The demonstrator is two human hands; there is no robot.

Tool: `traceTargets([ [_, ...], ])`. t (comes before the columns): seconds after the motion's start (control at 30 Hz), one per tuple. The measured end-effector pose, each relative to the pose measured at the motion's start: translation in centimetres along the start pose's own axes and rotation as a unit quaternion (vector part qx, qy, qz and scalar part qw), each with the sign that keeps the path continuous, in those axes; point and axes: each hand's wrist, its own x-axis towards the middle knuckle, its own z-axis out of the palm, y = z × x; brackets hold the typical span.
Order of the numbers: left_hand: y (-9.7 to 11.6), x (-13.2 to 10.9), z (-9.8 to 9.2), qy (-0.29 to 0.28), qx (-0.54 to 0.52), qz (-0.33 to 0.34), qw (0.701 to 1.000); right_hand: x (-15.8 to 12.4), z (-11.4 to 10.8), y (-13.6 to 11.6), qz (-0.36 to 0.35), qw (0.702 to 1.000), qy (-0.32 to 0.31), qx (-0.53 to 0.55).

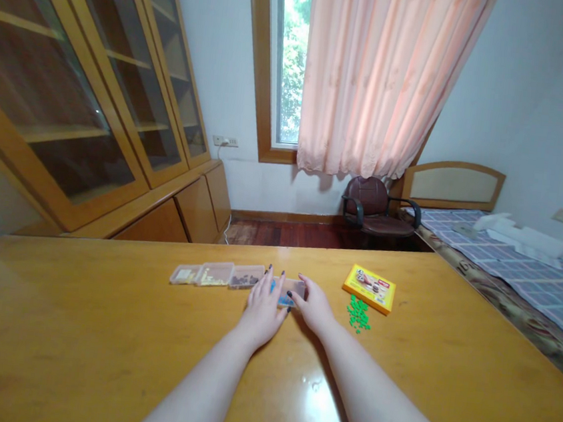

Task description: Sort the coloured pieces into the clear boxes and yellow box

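Observation:
Between my hands lies a small clear plastic box [287,293] with blue pieces in it. My left hand [262,306] rests over its left end, fingers stretched and apart, partly hiding it. At the right end, my right hand [313,303] grips the box, thumb on the near side and fingers at the far edge. Just left of my left hand, a clear box [246,277] contains dark pieces. Two more clear boxes with pale pieces, one in the middle [216,274] and one at the far left [184,274], continue the row.
Right of my hands, loose green pieces [358,313] lie in a pile against a flat yellow box [369,288]. All rest on a wooden table [123,328]. Beyond it stand a glass-door cabinet [123,87], a brown armchair [375,207] and a bed [508,255].

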Motion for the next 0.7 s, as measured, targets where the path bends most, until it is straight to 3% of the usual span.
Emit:
traceTargets([
  [0.07,1.0,-0.4,0.2,-0.045,0.066,0.035,0.996,0.0,0.0,0.1,-0.007,0.999,0.008,-0.038],
  [0.17,1.9,-1.0,1.1,-0.078,0.112,0.031,0.990,0.1,-0.1,0.3,-0.007,0.997,0.032,-0.066],
  [0.3,2.3,-1.1,2.0,-0.084,0.139,0.014,0.987,-0.1,-0.7,0.1,-0.039,0.994,0.078,-0.064],
  [0.43,2.1,0.1,2.5,-0.070,0.149,-0.015,0.986,-0.8,-2.0,-1.1,-0.089,0.980,0.180,-0.011],
  [0.57,1.7,2.1,2.9,-0.064,0.153,-0.025,0.986,-0.3,-5.9,-1.7,-0.078,0.951,0.295,-0.047],
  [0.63,1.5,2.9,3.1,-0.060,0.152,-0.029,0.986,0.5,-9.0,-1.0,-0.002,0.938,0.336,-0.084],
  [0.7,1.3,3.5,3.3,-0.049,0.151,-0.040,0.986,1.3,-12.4,0.6,0.079,0.931,0.330,-0.133],
])
